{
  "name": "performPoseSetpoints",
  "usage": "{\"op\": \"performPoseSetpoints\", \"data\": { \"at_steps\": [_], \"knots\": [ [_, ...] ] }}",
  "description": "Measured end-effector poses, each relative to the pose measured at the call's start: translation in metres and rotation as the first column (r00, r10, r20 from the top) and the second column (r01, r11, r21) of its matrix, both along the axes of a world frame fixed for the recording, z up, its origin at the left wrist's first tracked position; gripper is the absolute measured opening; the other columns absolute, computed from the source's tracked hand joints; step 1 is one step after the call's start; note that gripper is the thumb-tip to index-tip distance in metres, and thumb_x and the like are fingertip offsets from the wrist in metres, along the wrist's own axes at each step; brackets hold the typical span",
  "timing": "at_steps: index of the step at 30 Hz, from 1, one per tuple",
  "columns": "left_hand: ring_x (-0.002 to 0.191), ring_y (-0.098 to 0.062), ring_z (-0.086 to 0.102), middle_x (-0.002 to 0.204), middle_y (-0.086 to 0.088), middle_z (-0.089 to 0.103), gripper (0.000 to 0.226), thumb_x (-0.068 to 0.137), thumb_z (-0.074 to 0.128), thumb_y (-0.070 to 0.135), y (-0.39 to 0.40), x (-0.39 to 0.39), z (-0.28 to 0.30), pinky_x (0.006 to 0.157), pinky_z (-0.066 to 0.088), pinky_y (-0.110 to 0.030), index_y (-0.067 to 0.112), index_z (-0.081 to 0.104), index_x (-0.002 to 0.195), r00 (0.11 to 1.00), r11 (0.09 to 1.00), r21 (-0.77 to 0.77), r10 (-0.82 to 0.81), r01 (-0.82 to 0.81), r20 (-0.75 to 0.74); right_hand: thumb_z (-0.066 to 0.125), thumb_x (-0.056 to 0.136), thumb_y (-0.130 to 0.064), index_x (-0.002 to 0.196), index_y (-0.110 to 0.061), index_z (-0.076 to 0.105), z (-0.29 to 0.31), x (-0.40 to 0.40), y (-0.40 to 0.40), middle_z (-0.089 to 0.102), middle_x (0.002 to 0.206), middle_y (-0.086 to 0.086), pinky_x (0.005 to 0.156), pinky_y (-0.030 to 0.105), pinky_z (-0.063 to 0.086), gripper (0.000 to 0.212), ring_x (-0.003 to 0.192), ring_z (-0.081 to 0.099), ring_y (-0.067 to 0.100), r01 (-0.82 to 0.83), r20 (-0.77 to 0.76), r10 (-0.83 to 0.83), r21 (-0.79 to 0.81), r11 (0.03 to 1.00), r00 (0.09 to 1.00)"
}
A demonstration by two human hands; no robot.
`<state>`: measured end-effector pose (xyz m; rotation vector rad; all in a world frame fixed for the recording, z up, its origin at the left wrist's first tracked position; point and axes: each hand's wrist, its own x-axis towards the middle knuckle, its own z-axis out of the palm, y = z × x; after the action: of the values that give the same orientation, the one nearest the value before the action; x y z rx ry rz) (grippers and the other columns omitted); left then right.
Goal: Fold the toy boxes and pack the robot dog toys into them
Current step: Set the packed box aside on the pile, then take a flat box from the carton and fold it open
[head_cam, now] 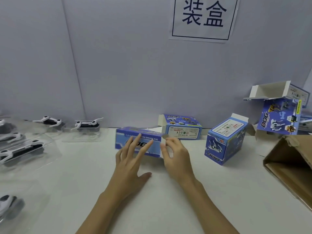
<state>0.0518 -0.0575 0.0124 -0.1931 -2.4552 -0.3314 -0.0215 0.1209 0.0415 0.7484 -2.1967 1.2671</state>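
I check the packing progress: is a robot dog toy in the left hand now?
No, the left hand lies with straight fingers on the blue box; the toys sit apart.

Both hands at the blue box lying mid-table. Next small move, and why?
Probably curl the right hand's fingers onto the white end flap at the blue box's right end and fold it shut. The left hand lies with straight fingers across the box's front, seemingly steadying it, and the right fingertips sit at that open end. The frame is blurred, so actual contact is unclear.
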Motion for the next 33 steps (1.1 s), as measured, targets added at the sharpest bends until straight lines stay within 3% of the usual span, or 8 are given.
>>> {"op": "performPoseSetpoints", "data": {
  "at_steps": [5, 8, 13, 17, 20, 24, 28, 33],
  "knots": [
    [0.157, -0.036, 0.023, 0.169, -0.009, 0.028, 0.1, 0.077, 0.084, 0.05, 0.003, 0.001, 0.015, 0.12, 0.015, -0.061, 0.042, 0.03, 0.16, 0.93, 0.978, -0.125, 0.115, -0.167, -0.349, 0.061, 0.102, -0.026, 0.098, -0.01, 0.075, 0.018, 0.017, 0.005, 0.069, 0.106, 0.0, 0.083, 0.032, 0.051, 0.022, 0.097, 0.061, 0.019, 0.046, -0.401, -0.035, 0.017, 0.999, 0.916],
    [0.139, -0.036, 0.048, 0.151, -0.009, 0.049, 0.099, 0.076, 0.088, 0.042, 0.0, 0.005, 0.023, 0.112, 0.027, -0.063, 0.044, 0.03, 0.157, 0.905, 0.974, -0.122, 0.128, -0.193, -0.406, 0.06, 0.103, -0.03, 0.103, -0.014, 0.077, 0.025, 0.021, 0.006, 0.068, 0.112, 0.001, 0.09, 0.041, 0.048, 0.023, 0.104, 0.062, 0.021, 0.056, -0.48, -0.062, -0.027, 0.998, 0.875],
    [0.124, -0.034, 0.054, 0.141, -0.013, 0.049, 0.076, 0.09, 0.069, 0.051, 0.0, 0.016, 0.035, 0.097, 0.044, -0.057, 0.042, 0.031, 0.155, 0.885, 0.989, 0.093, 0.143, -0.113, -0.443, 0.057, 0.102, -0.053, 0.151, -0.023, 0.046, 0.034, 0.026, 0.013, 0.047, 0.152, -0.001, 0.11, 0.051, 0.047, 0.059, 0.143, 0.045, 0.024, -0.038, -0.297, -0.055, -0.3, 0.953, 0.953],
    [0.13, -0.029, 0.051, 0.143, -0.01, 0.044, 0.07, 0.094, 0.066, 0.049, 0.007, 0.022, 0.041, 0.095, 0.053, -0.054, 0.046, 0.029, 0.154, 0.903, 0.945, 0.312, 0.046, 0.099, -0.427, 0.057, 0.1, -0.059, 0.16, -0.02, 0.03, 0.037, 0.032, 0.01, 0.035, 0.164, -0.007, 0.119, 0.041, 0.039, 0.076, 0.152, 0.036, 0.019, -0.17, -0.206, 0.104, -0.333, 0.927, 0.973],
    [0.126, -0.012, 0.054, 0.14, 0.011, 0.05, 0.074, 0.095, 0.065, 0.052, 0.013, 0.027, 0.052, 0.085, 0.058, -0.028, 0.056, 0.022, 0.155, 0.905, 0.749, 0.601, 0.005, 0.279, -0.426, 0.059, 0.097, -0.061, 0.162, -0.027, 0.024, 0.04, 0.035, 0.006, 0.026, 0.169, -0.013, 0.12, 0.028, 0.037, 0.082, 0.155, 0.028, 0.011, -0.195, -0.137, 0.153, -0.389, 0.901, 0.979],
    [0.127, -0.017, 0.063, 0.135, 0.025, 0.061, 0.07, 0.079, 0.072, 0.069, 0.021, 0.028, 0.058, 0.078, 0.063, -0.032, 0.076, 0.033, 0.135, 0.933, 0.347, 0.868, -0.186, 0.355, -0.308, 0.058, 0.094, -0.068, 0.158, -0.053, 0.023, 0.044, 0.039, 0.005, 0.036, 0.163, -0.014, 0.103, 0.014, 0.048, 0.074, 0.15, 0.039, 0.011, -0.343, -0.049, 0.349, -0.361, 0.867, 0.936],
    [0.127, -0.021, 0.064, 0.136, 0.017, 0.064, 0.07, 0.075, 0.072, 0.07, 0.024, 0.027, 0.055, 0.083, 0.063, -0.036, 0.065, 0.039, 0.137, 0.927, 0.314, 0.892, -0.294, 0.324, -0.234, 0.063, 0.092, -0.066, 0.155, -0.056, 0.027, 0.041, 0.039, 0.0, 0.042, 0.159, -0.007, 0.091, 0.02, 0.057, 0.074, 0.144, 0.046, 0.015, -0.391, 0.02, 0.435, -0.398, 0.83, 0.9],
    [0.132, -0.02, 0.057, 0.134, 0.023, 0.061, 0.074, 0.074, 0.071, 0.074, 0.018, 0.028, 0.053, 0.09, 0.063, -0.043, 0.069, 0.036, 0.139, 0.942, 0.412, 0.868, -0.293, 0.277, -0.162, 0.065, 0.091, -0.051, 0.131, -0.069, 0.047, 0.036, 0.036, -0.001, 0.06, 0.137, -0.017, 0.084, 0.021, 0.06, 0.047, 0.132, 0.058, 0.009, -0.345, 0.125, 0.445, -0.461, 0.818, 0.887]
  ]
}}
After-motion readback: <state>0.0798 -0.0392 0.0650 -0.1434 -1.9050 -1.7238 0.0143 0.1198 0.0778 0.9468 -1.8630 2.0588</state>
